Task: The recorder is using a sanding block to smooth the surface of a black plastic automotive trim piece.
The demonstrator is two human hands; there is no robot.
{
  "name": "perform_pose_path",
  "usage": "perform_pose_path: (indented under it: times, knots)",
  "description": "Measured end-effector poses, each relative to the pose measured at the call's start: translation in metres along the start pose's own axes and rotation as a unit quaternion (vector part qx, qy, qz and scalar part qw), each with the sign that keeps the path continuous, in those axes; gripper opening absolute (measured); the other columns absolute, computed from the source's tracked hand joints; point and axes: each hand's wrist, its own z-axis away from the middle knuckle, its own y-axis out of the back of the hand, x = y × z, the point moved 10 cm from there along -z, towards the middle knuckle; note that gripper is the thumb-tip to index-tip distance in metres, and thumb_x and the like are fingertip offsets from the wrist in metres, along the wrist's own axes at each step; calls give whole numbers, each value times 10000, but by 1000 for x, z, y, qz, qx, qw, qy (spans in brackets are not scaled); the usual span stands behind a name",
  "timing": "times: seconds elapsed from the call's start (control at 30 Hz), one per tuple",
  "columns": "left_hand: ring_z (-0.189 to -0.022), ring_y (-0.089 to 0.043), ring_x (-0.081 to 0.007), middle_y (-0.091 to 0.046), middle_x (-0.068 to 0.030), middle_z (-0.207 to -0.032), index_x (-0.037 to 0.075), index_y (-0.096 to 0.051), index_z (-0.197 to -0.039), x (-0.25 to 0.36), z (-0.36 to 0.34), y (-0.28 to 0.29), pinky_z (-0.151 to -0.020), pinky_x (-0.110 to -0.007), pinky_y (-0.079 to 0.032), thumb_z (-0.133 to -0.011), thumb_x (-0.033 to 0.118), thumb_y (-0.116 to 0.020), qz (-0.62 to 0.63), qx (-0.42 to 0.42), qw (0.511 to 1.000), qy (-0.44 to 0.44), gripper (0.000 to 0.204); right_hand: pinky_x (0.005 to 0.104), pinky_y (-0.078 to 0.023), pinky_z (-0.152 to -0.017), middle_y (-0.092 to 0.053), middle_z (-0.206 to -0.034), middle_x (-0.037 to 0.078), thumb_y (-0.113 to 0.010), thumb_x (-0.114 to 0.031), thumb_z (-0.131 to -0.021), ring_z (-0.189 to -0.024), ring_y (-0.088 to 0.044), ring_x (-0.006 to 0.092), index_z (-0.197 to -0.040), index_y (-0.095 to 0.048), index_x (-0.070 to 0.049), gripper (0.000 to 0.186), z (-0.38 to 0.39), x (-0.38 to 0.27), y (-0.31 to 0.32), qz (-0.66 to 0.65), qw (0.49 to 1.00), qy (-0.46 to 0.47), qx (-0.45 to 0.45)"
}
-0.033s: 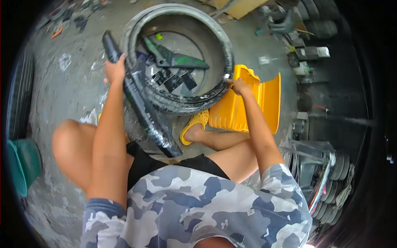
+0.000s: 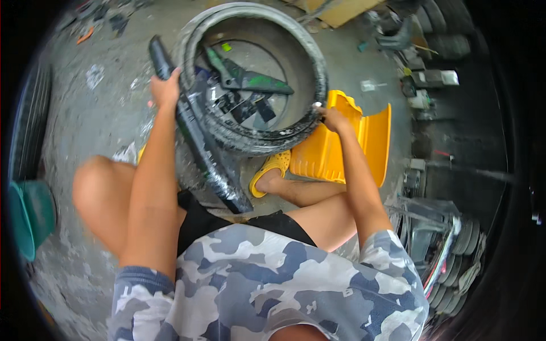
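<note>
My left hand [image 2: 165, 91] is closed round a long, glossy black panel [image 2: 206, 154], wet or scuffed along its surface. The panel slants down along the left side of a big round black tub [image 2: 267, 142], its near end close to my lap. My right hand [image 2: 335, 118] is at the tub's right rim, with fingers bent in a grip. A small pale thing shows at its fingertips, too small to name. Inside the tub lie a dark green scuffed panel [image 2: 264, 84] and several shiny black pieces [image 2: 244, 108].
A cut yellow plastic bin [image 2: 318, 153] stands right of the tub, near my yellow clog [image 2: 272, 170]. A green bucket [image 2: 40, 213] and black tyres [image 2: 28, 125] are at the left. Clutter and stacked round parts [image 2: 455, 273] line the right; cardboard [image 2: 341, 11] lies at the back.
The whole view has shifted slightly, so things appear a little further right. Both hands keep their places on the panel and at the rim.
</note>
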Motion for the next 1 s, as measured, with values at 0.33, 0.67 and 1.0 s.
perform_pose_path:
  times: [0.33,0.67,1.0]
  knots:
    - [-1213,-492,-428,-522,-274,-1282,-46,-482,-1279,-1,11,4,-1038,-470,-376,-718,496,-740,-1,-30,999,46,822,395,-487,-765,-556,-1053,110,-595,-89,-842,-977,-575,265,-1491,-233,-465,833,160,-334,86,90,891,277,348]
    - [-1244,-449,-441,-485,-263,-1318,-25,-435,-1322,2,22,5,-1055,-486,-358,-749,441,-730,25,-45,997,66,795,362,-494,-629,-533,-962,74,-559,-108,-854,-834,-567,235,-1474,-304,-449,752,161,-341,58,104,899,227,359]
    - [-1248,-438,-439,-482,-269,-1322,-33,-426,-1336,7,27,5,-1058,-486,-353,-754,453,-730,20,-40,997,69,817,451,-526,-744,-561,-1075,146,-572,-109,-857,-960,-602,319,-1465,-344,-385,705,115,-346,105,29,937,177,299]
